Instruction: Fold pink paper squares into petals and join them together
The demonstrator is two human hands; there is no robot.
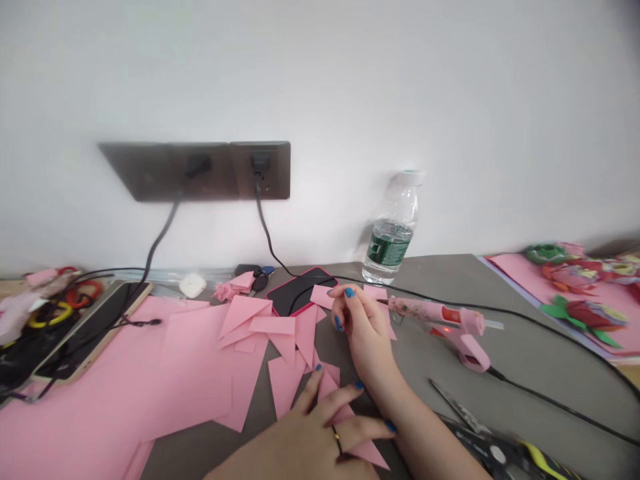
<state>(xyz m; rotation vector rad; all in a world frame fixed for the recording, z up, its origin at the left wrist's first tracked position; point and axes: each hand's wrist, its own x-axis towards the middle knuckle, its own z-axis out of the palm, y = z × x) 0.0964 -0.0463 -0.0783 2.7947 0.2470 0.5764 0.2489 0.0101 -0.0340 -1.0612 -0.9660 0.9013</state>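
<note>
My left hand [320,427] has its fingers spread over several cut pink paper pieces [286,383] on the grey table. A ring is on one finger. Ahead of it, my right hand [365,327] is closed, thumb and fingers curled together; whether anything is pinched in them is hidden. Pink paper strips [321,297] lie around its fingertips, by a dark phone with a red edge [300,291]. Just right of the right hand, a pink glue gun [440,317] rests on the table with a small red light showing.
Black-and-yellow scissors [493,447] lie at front right. A water bottle [393,230] stands by the wall. Pink sheets [185,367] and another phone [95,327] are at left. Paper flowers [583,313] lie at right. A black cable [500,308] crosses the table; sockets [260,170] are behind.
</note>
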